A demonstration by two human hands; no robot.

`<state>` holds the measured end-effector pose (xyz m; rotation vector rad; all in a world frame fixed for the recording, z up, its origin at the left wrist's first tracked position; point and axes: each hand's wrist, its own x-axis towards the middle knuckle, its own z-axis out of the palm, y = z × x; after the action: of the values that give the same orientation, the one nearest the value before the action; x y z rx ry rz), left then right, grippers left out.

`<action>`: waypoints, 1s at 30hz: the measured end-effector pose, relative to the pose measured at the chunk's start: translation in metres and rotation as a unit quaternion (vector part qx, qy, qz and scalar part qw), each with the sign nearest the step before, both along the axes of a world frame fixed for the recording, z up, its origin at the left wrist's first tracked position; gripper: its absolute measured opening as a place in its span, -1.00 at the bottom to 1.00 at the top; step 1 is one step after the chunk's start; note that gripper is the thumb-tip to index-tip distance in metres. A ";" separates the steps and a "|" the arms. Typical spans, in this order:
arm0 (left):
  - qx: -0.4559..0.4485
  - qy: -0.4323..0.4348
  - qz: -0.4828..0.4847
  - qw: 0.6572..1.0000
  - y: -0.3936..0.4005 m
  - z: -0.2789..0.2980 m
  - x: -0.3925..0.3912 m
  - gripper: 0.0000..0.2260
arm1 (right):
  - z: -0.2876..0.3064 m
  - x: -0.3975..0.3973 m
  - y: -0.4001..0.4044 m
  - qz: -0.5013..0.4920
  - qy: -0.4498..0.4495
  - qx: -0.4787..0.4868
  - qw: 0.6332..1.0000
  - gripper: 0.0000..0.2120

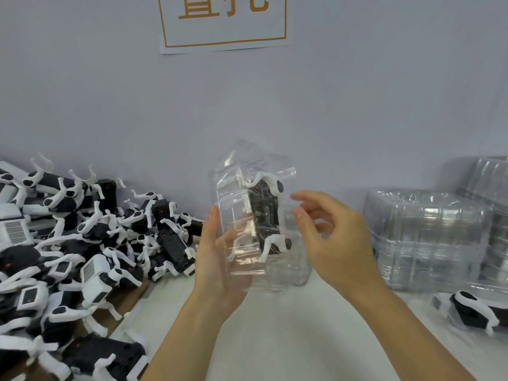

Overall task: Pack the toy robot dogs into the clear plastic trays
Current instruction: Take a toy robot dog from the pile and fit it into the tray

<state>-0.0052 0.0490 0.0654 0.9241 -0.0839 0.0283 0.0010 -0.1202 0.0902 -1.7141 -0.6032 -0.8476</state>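
Observation:
A clear plastic tray (242,171) is held up in front of the wall, above the table's middle. A black-and-white toy robot dog (265,215) lies inside it, legs pointing left. My left hand (217,257) grips the tray from below and behind, thumb up along its left side. My right hand (330,235) hovers at the tray's right edge with fingers loosely curled and holds nothing. A big pile of toy robot dogs (82,243) fills the left of the table.
Stacks of empty clear trays (428,237) stand at the right against the wall. A packed tray with a dog (472,312) lies at the right edge. Another clear tray (288,273) sits on the white table (288,339) behind my hands. A paper sign (224,23) hangs on the wall.

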 end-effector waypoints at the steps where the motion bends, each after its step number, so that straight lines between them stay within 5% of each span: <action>1: 0.008 0.009 0.006 1.000 -0.001 0.000 -0.001 -0.34 | 0.002 0.000 -0.001 -0.002 0.003 0.020 1.000 -0.78; 5: 0.050 0.028 0.008 0.998 -0.008 0.002 -0.005 -0.28 | 0.004 0.001 -0.003 -0.021 0.009 0.046 0.999 -0.77; 12: 0.093 -0.030 -0.050 0.994 -0.012 0.003 -0.010 -0.56 | 0.005 0.007 -0.009 -0.058 0.003 0.047 0.997 -0.77; 17: 0.121 -0.015 -0.029 0.992 -0.012 0.001 -0.007 -0.35 | 0.005 0.008 -0.010 -0.049 -0.007 0.044 0.998 -0.77; 23: 0.162 -0.059 -0.031 0.985 -0.015 0.007 -0.010 -0.64 | 0.005 0.005 -0.009 -0.067 -0.011 0.038 0.997 -0.76; 27: 0.240 -0.096 0.015 0.966 -0.013 0.009 -0.005 -0.42 | 0.009 0.008 -0.024 -0.037 0.082 0.008 0.996 -0.81; 30: 0.324 -0.144 0.046 0.934 -0.006 0.010 -0.003 -0.55 | 0.012 0.014 -0.048 -0.033 0.187 -0.030 0.981 -0.79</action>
<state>-0.0084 0.0433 0.0755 1.5828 -0.3366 0.2354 0.0151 -0.1686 0.1022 -1.8958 -0.3196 -0.5348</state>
